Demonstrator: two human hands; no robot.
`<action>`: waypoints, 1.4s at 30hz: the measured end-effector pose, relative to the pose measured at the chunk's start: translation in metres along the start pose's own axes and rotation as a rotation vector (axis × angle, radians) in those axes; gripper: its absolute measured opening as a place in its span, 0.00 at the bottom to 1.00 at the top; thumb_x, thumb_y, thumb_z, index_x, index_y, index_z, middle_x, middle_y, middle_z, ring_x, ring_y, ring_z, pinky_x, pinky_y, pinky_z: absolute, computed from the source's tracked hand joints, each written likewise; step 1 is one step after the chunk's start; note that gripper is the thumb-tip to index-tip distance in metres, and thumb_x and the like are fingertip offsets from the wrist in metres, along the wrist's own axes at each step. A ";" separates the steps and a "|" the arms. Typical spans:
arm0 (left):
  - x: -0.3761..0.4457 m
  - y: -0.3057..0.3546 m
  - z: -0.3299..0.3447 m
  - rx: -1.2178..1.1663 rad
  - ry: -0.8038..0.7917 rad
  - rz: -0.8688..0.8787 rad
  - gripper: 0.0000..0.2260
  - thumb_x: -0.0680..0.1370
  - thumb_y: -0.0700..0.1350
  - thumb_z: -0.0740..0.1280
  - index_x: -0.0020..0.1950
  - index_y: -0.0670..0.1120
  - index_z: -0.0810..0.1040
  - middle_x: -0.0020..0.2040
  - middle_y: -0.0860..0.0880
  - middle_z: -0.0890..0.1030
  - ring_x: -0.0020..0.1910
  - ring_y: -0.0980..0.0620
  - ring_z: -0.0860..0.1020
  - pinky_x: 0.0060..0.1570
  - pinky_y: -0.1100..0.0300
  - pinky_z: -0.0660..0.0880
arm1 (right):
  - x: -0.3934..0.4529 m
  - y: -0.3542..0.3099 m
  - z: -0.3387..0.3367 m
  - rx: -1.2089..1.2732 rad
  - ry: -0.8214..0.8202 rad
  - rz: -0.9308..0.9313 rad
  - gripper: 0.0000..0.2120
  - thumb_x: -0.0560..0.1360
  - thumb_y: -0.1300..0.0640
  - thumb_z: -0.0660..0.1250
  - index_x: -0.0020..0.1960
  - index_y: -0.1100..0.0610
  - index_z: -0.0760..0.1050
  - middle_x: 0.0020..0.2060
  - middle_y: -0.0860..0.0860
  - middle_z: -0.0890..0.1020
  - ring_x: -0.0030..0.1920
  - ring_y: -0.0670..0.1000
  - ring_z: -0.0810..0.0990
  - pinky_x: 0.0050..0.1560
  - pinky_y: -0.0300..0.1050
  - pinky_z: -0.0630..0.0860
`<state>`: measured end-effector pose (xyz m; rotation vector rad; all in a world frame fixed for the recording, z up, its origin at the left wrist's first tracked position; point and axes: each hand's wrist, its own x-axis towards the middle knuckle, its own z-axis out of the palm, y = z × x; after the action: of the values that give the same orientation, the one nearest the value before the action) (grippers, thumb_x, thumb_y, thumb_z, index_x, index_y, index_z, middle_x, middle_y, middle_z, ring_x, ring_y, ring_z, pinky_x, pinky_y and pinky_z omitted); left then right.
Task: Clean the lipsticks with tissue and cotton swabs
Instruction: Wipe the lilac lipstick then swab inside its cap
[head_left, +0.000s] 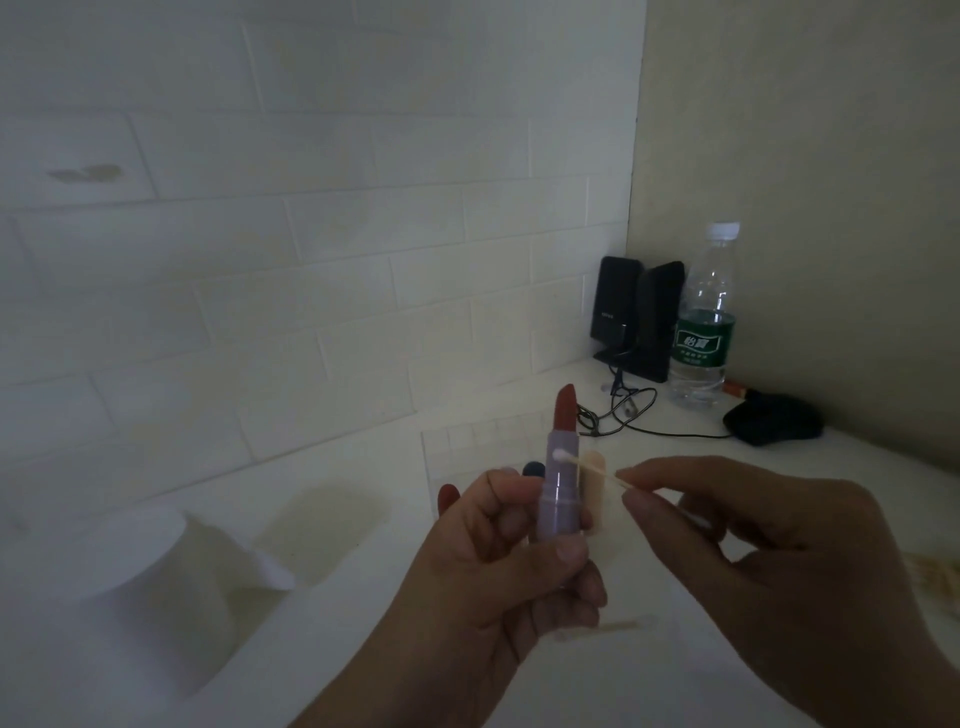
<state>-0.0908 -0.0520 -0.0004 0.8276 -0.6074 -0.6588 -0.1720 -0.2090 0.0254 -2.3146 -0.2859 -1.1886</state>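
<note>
My left hand (498, 561) grips an upright lipstick (561, 483) with a lilac tube and a red-brown stick twisted out at the top. My right hand (769, 561) pinches a wooden cotton swab (587, 466) between thumb and forefinger. Its white tip touches the lilac collar just under the stick. A roll of tissue (130, 582) lies on the white table at the left. Another cotton swab (618, 626) lies on the table below my hands.
A clear organiser (488, 447) with other lipsticks stands behind my hands, mostly hidden. Black speakers (636, 317), a water bottle (701, 322), tangled cables (623, 410) and a dark pouch (771, 418) fill the back right corner. White brick wall at the rear.
</note>
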 end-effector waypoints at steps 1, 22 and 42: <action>0.000 0.000 0.000 0.006 0.005 0.001 0.20 0.57 0.37 0.83 0.44 0.40 0.80 0.44 0.38 0.81 0.29 0.44 0.79 0.29 0.57 0.77 | 0.000 0.000 0.000 0.009 0.004 0.002 0.04 0.71 0.51 0.69 0.45 0.45 0.79 0.27 0.33 0.72 0.27 0.36 0.72 0.30 0.20 0.63; 0.000 0.004 0.003 0.012 0.052 -0.017 0.24 0.55 0.37 0.83 0.46 0.37 0.78 0.37 0.37 0.80 0.28 0.45 0.79 0.27 0.59 0.78 | -0.002 0.003 -0.005 0.062 -0.048 0.005 0.02 0.68 0.54 0.71 0.39 0.48 0.81 0.24 0.40 0.74 0.24 0.41 0.73 0.27 0.27 0.67; -0.001 0.005 0.008 0.045 0.113 -0.009 0.16 0.58 0.32 0.75 0.43 0.38 0.78 0.37 0.37 0.79 0.26 0.45 0.79 0.25 0.59 0.77 | -0.001 -0.006 -0.007 0.008 -0.055 0.010 0.01 0.69 0.53 0.71 0.40 0.49 0.82 0.25 0.42 0.75 0.25 0.43 0.73 0.28 0.27 0.68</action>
<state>-0.0958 -0.0523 0.0083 0.9043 -0.5174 -0.6042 -0.1797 -0.2073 0.0297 -2.3418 -0.2978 -1.1184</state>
